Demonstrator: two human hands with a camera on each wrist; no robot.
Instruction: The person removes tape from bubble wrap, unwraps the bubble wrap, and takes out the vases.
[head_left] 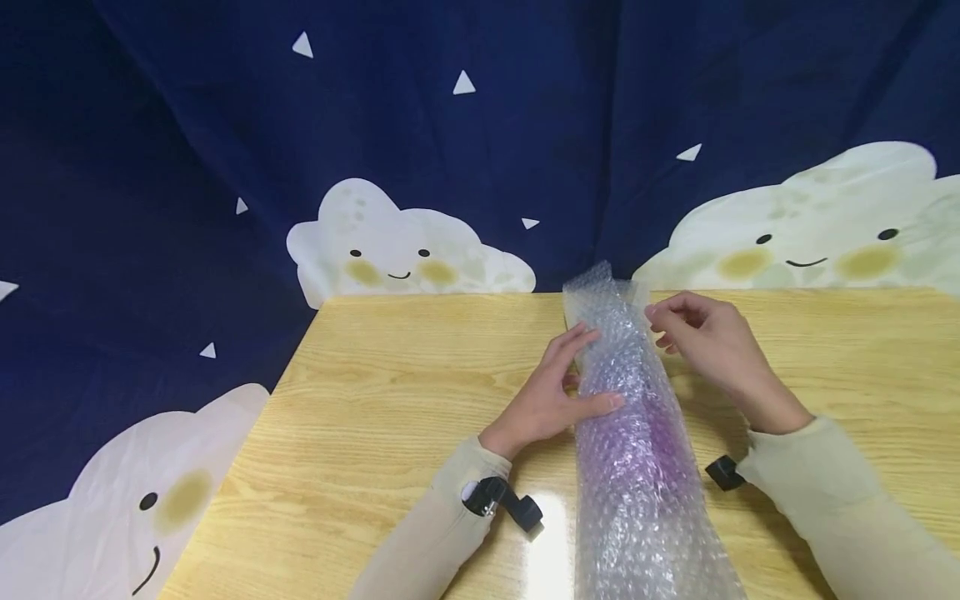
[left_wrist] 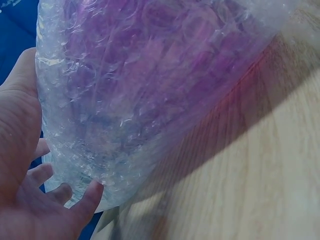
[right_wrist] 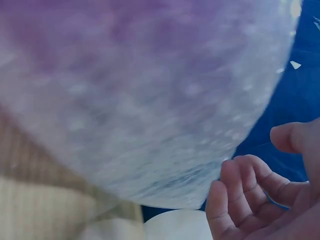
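Left hand (head_left: 558, 387): fingers and thumb spread apart, laid on the left side and upper surface of a bubble-wrap package (head_left: 630, 500). Thumb and index finger are separated by a wide gap; the thumb lies across the near part of the contact area, and the index finger points toward the far end. The remaining fingers sit along the left side of the wrap. In the left wrist view, fingertips meet the wrap near its narrow end.

Right hand (head_left: 701, 333): located beside the far right edge of the package, palm turned toward it. Fingers are bent; the right wrist view shows a clear gap between thumb and fingers. Fingertips are at the wrap edge; whether they make contact cannot be told.

Package position: right of centre on the wooden table (head_left: 390, 417), running lengthwise from the near limit of the head view to the far table edge. The near portion is wider; the far portion tapers. Purple contents (head_left: 663, 442) show through the transparent wrap, with their form blurred by the bubbles.

Wrist equipment: one black device (head_left: 501, 497) on the left sleeve, another (head_left: 724, 472) at the right sleeve.

Printed matter: a dark blue backdrop (head_left: 525, 142) beyond the table carries white triangles and smiling white clouds.
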